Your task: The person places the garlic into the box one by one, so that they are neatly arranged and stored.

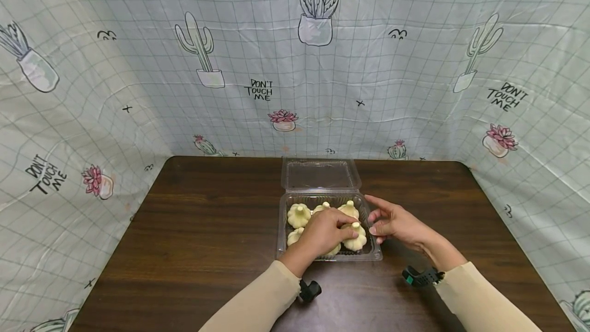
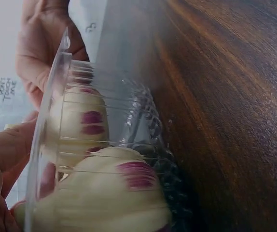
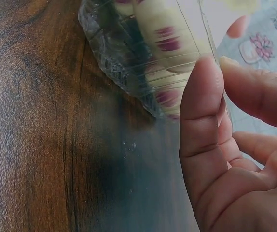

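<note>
A clear plastic clamshell box (image 1: 377, 256) sits on the table, holding several white garlic bulbs (image 1: 299, 216) with purple marks visible through its side. My left hand (image 1: 320, 233) reaches over it from the front. Its thumb and index finger pinch the front-right garlic bulb (image 1: 355, 243) near the stem. At the box's right side, my right hand (image 1: 400, 225) grips the rim between thumb and fingers, as the right wrist view shows. The left hand covers part of the front middle bulb.
The box's hinged lid (image 1: 321, 175) lies folded back toward the table's far edge. Dark wood table (image 1: 207, 240) surrounds the box. A pale curtain (image 1: 286, 60) printed with cacti hangs behind and along both sides. Each wrist wears a black strap (image 1: 421, 276).
</note>
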The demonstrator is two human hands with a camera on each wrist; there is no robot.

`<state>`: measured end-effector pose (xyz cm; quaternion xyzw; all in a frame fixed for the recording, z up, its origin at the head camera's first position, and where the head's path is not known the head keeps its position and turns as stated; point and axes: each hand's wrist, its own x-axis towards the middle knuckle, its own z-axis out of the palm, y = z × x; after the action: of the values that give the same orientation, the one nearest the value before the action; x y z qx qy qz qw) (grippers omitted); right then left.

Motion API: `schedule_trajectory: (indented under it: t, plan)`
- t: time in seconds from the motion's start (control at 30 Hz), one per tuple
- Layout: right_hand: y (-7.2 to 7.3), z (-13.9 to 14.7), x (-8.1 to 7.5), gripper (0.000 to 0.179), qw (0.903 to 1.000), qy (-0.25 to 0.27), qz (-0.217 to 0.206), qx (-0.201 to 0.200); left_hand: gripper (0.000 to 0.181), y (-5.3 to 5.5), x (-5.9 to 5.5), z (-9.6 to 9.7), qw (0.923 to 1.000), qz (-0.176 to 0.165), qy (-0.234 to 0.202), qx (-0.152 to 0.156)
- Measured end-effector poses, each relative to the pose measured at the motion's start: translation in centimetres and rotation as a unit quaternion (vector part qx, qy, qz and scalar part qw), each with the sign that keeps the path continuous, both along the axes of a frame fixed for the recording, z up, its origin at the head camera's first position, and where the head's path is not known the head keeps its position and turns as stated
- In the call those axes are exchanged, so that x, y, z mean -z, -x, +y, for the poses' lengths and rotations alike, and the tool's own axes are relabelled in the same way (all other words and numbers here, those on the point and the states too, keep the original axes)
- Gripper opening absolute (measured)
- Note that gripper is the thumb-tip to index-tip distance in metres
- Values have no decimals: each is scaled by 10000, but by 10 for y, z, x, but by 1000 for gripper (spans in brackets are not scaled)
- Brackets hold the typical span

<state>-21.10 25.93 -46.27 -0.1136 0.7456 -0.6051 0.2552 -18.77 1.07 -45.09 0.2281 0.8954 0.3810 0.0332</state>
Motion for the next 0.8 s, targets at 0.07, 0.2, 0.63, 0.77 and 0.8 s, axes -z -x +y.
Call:
schedule_trajectory:
  t: [0.07, 0.2, 0.63, 0.77, 0.8]
  plan:
    - [0, 0, 0, 93, 10000, 6, -11, 9, 26, 0, 1, 0, 10000, 9, 39, -16]
    - [0, 0, -1, 92, 10000, -8, -5, 12, 24, -1, 4, 1, 9997, 106, 212, -19]
    - [0, -1, -1, 93, 10000, -24, -20, 30, 25, -4, 8, 2, 9989, 156, 452, 7]
    - [-1, -1, -1, 93, 10000, -27, 4, 25, 26, -4, 7, 1, 9987, 147, 479, 38]
    - [-1, -1, -1, 93, 10000, -27, 5, 25, 26, -4, 7, 1, 9988, 138, 476, 47]
